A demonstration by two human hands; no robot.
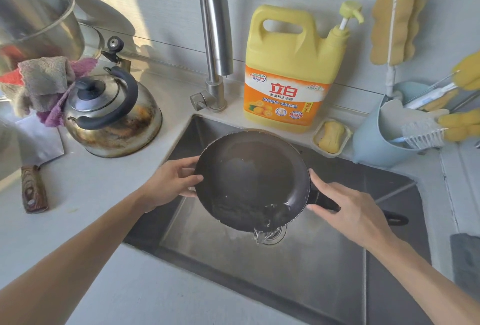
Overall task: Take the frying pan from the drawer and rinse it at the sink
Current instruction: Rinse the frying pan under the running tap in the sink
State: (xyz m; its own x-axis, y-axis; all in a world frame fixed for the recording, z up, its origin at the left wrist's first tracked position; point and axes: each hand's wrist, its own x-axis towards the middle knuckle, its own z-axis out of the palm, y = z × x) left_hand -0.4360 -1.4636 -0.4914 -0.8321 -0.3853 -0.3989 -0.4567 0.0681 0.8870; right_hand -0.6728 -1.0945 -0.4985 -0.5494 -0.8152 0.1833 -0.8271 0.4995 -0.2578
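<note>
rinsing step: we are tilting the round dark frying pan point(249, 176) over the steel sink point(311, 272), left hand point(171, 181) pinching its rim, right hand point(348, 207) wrapping its handle; next, we judge, draining it steadily.

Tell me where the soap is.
In the head view, right of centre, the soap lies in a dish behind the sink, between the detergent jug and the blue caddy.
</note>
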